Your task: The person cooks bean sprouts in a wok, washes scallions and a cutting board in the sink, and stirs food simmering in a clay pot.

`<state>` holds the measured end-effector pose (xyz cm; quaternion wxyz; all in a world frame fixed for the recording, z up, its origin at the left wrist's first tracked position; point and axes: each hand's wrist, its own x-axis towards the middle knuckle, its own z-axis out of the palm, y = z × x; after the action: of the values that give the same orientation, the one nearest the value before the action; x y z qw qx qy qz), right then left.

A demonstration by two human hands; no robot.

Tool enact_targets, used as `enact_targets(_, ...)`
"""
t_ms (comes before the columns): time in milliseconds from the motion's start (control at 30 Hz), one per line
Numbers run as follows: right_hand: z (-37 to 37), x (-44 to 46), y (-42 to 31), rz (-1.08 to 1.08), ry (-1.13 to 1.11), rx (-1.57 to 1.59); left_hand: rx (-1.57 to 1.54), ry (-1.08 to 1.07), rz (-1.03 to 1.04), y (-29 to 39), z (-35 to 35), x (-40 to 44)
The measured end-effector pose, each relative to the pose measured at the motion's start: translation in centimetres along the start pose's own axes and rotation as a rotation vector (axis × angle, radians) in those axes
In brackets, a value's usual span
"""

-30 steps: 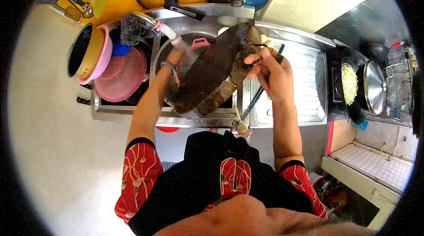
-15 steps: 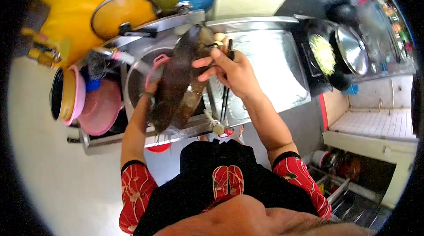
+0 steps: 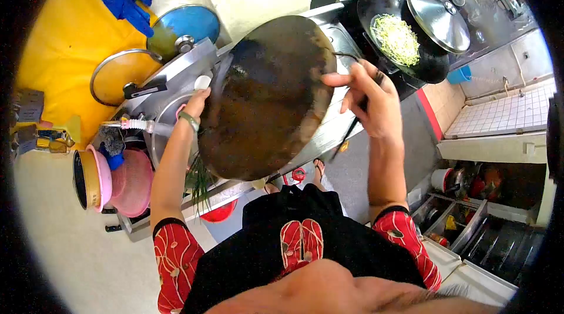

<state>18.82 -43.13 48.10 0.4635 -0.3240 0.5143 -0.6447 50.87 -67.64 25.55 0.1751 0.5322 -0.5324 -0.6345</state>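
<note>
A large round chopping board [image 3: 264,96], dark and worn, is tilted up over the sink counter in the head view. My left hand [image 3: 200,104] grips its left edge, with the fingers partly hidden behind it. My right hand [image 3: 373,102] is by the right edge, thumb and fingers bent close to a thin dark cord [image 3: 345,55] that comes off the board. Long thin black chopsticks [image 3: 346,138] pass through this hand and point down toward me. The board hides much of the sink and drainboard.
Left of the board are a sink [image 3: 158,149], a water bottle-like clear tube [image 3: 147,126], a pink basin [image 3: 132,182] and a glass lid [image 3: 126,76]. At right, shredded pale-green vegetable [image 3: 396,41] lies in a wok beside a metal lid [image 3: 437,19]. Green leaves [image 3: 200,182] hang over the front edge.
The board has turned from nearly edge-on to showing its broad face. My right hand has moved right with the chopsticks, and the camera view has shifted.
</note>
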Motion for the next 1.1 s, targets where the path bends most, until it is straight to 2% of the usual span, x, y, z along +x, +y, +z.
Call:
enact_targets(67,-4.7,-1.3,0.6,0.079,0.123,-0.015,0.100,0.105,-0.036,2.5,2.9,0.2)
enact_targets(100,-7.5,-1.8,1.4,0.088,0.152,-0.021,0.037,0.109,0.089,0.3,3.5,2.8)
enact_targets(133,-10.1,-2.5,2.9,0.097,0.185,-0.025,-0.029,0.068,0.127,1.5,5.2,2.3)
enact_targets(200,-15.0,-4.0,6.1,0.229,0.316,-0.048,0.025,0.217,0.141,0.4,7.8,4.6)
enact_targets(233,-17.0,-4.9,7.5,0.296,0.347,-0.116,-0.011,0.167,0.163,1.2,9.6,4.2)
enact_targets(267,-18.8,-5.6,8.7,0.364,0.376,-0.184,-0.172,0.122,0.083,0.5,10.9,5.2)
enact_targets(367,-24.0,-7.1,12.7,0.415,0.372,-0.207,0.030,0.246,0.166,1.3,15.6,5.0)
enact_targets(467,-26.4,-6.9,13.6,0.494,0.356,-0.252,0.175,0.204,0.071,1.5,18.2,5.3)
enact_targets(500,-27.0,-6.8,13.8,0.524,0.357,-0.273,0.318,0.257,-0.007,2.6,19.3,4.8)
enact_targets(600,-30.2,-5.8,16.2,0.551,0.333,-0.284,0.381,0.222,-0.015,-1.3,19.2,8.6)
enact_targets(700,-31.8,-4.6,17.6,0.557,0.326,-0.294,0.470,0.283,-0.010,4.3,23.4,3.8)
enact_targets(767,-32.4,-3.9,18.5,0.570,0.313,-0.314,0.554,0.290,-0.036,3.8,23.3,4.4)
enact_targets(800,-32.8,-3.8,18.8,0.570,0.307,-0.339,0.736,0.251,0.029,2.4,22.6,5.8)
enact_targets(867,-33.2,-3.3,19.9,0.567,0.307,-0.364,0.908,0.302,0.121,-0.5,21.6,8.1)
enact_targets(900,-33.3,-3.2,20.3,0.567,0.311,-0.364,1.025,0.248,0.136,-0.1,21.6,8.1)
enact_targets(1000,-33.6,-3.2,21.2,0.529,0.342,-0.362,1.111,0.328,0.085,-0.2,22.7,6.8)
enact_targets(1100,-34.6,-2.9,22.0,0.499,0.306,-0.484,1.131,0.354,0.202,0.3,23.1,4.4)
